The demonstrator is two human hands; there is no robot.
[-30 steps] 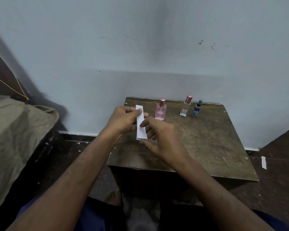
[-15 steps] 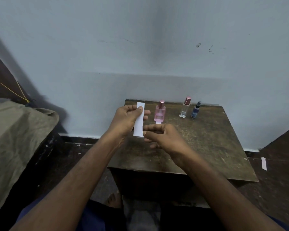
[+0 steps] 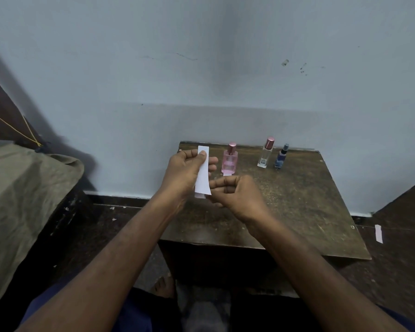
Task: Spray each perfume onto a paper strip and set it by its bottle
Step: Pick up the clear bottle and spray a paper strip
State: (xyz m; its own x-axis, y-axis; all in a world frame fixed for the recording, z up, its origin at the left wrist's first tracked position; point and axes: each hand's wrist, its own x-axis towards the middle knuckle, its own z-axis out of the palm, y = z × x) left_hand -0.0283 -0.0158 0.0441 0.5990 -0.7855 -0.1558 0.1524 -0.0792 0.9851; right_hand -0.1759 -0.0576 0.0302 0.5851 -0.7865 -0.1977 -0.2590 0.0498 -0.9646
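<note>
I see the left hand (image 3: 186, 171) holding white paper strips (image 3: 202, 172) upright, thumb pressed on the top end. The right hand (image 3: 237, 195) has curled fingers pinching the bottom end; it looks like two strips stuck together, but I can't be sure. I think I am peeling one strip free. On the dark wooden table (image 3: 297, 212), the pink glass bottle (image 3: 230, 160) stands at about one o'clock from the strips, with a strip already under it. The clear glass bottle (image 3: 266, 153) and small blue bottle (image 3: 281, 156) stand further right. Next I need one loose strip and the clear bottle.
</note>
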